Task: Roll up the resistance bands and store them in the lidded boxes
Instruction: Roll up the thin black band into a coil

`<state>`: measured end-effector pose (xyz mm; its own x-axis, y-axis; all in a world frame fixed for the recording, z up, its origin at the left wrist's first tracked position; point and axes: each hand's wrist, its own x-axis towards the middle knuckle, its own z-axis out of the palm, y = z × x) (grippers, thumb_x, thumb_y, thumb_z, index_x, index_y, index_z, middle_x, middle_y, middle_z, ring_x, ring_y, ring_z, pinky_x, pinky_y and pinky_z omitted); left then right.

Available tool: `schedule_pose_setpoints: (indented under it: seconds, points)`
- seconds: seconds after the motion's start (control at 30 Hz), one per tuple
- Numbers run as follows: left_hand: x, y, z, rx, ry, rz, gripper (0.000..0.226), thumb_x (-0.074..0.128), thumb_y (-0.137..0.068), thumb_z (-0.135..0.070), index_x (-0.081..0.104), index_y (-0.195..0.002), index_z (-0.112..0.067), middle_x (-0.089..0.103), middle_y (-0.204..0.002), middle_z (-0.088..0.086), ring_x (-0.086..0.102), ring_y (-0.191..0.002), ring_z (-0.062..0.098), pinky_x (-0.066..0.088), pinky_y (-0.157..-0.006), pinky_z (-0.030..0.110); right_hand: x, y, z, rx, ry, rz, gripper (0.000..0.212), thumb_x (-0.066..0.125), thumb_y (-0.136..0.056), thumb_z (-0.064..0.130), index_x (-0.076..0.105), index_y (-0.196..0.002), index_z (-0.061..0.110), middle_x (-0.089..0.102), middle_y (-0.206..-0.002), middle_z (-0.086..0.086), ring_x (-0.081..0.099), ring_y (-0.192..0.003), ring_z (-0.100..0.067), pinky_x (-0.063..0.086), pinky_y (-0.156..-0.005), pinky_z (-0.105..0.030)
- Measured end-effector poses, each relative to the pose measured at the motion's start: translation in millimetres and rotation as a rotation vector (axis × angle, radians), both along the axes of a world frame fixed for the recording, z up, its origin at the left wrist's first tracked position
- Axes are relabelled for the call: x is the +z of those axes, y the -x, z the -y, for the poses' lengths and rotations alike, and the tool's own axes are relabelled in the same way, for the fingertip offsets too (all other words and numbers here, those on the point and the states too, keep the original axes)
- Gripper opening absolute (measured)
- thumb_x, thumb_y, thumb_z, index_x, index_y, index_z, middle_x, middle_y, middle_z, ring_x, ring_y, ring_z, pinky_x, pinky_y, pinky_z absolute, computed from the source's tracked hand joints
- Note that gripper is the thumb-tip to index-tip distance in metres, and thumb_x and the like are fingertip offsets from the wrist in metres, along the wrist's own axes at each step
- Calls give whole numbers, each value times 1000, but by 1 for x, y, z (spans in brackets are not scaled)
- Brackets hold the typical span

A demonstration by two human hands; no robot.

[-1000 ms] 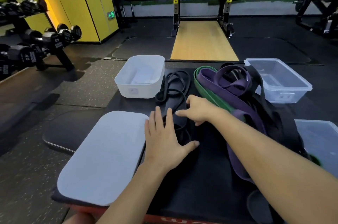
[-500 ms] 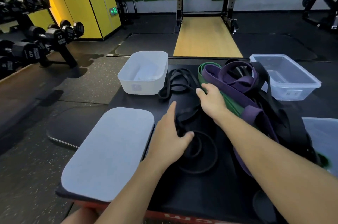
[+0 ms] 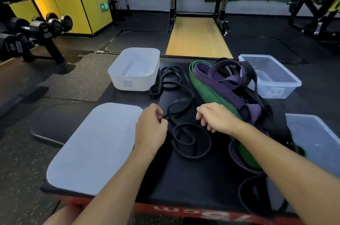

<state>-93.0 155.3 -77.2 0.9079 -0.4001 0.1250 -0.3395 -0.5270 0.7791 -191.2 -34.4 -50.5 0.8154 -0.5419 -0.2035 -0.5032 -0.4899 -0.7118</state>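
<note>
Black rubber, thin and floppy, is what I am working with. The thin black band (image 3: 184, 140) lies in loose loops on the dark desk (image 3: 193, 178) between my two hands. Its far end trails up toward the open white box (image 3: 134, 81). My left hand (image 3: 150, 129) has its fingers (image 3: 159, 114) curled, pinching a strand at the near-left side of the tangle. My right hand (image 3: 215, 120) sits just beside the loops, against the green band (image 3: 207, 94). Its fingers (image 3: 202, 119) are bent down toward the desk, and I cannot tell whether they hold a strand or only rest there.

I judge this band to be light and soft, with no shape of its own, so a coil will likely spring open the moment it is let go. Rubber like this should grip skin and the desk top rather than slide. Black on black also makes the strands hard to follow from here. I would take it at one folded end, lay the two strands flat together, and roll while the other hand keeps the tail taut.

The green band and the purple band (image 3: 220, 85), heaped to the right, look wider. They will probably feel heavier and stiffer.

The grey lid (image 3: 92, 147) lies beside my left hand, and the clear box (image 3: 276, 88) stands at the far right.
</note>
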Motion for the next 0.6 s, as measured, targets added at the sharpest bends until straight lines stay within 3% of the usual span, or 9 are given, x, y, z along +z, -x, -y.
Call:
schedule_pose_setpoints:
  seconds: [0.1,0.2,0.3,0.4,0.5,0.53,0.6]
  points:
    - [1,5,4,-17,104,22,18,62,-92,-10,53,-92,-26,50,-104,-12,65,-83,12,57,-82,42,3,6,-10,130,-31,24,18,57,-91,19,75,-94,16,71,-79,-2,59,-59,-12,50,-54,-26]
    - [-6,9,2,-159,135,36,17,66,-93,-11,62,-91,-28,54,-106,-16,64,-97,6,56,-93,37,1,4,-17,296,132,-46,18,78,-84,31,73,-102,28,70,-76,8,58,-54,3,45,-61,-18]
    - [-12,12,-5,-188,161,-15,14,66,-96,-18,68,-94,-32,67,-101,-19,64,-101,-1,52,-94,27,2,-1,-26,333,241,-99,19,83,-80,36,69,-80,23,70,-64,3,60,-51,0,51,-63,-27]
    - [-9,16,-11,-166,219,-66,14,57,-104,-27,70,-105,-34,69,-104,-26,61,-105,-7,48,-94,21,-1,-4,-34,77,230,-54,21,65,-87,26,65,-73,10,69,-54,-4,65,-45,-13,52,-58,-28]
    - [-15,16,-16,-218,147,82,21,55,-105,-25,74,-111,-28,64,-122,-19,55,-120,1,43,-107,27,-2,-2,-29,-352,27,143,21,55,-96,25,58,-82,9,72,-59,-7,67,-46,-19,46,-52,-25]
    - [-20,16,-17,-253,84,137,17,60,-102,-25,76,-105,-28,62,-130,-16,50,-127,4,40,-110,28,-1,0,-27,-403,9,144,21,54,-97,25,55,-82,11,74,-65,-9,68,-48,-22,47,-51,-25]
    - [-25,21,-21,-277,-21,162,9,69,-96,-29,75,-89,-29,55,-138,-14,41,-136,7,33,-110,25,1,6,-25,-329,201,-55,21,55,-94,30,57,-83,12,76,-87,-15,72,-73,-31,52,-63,-28]
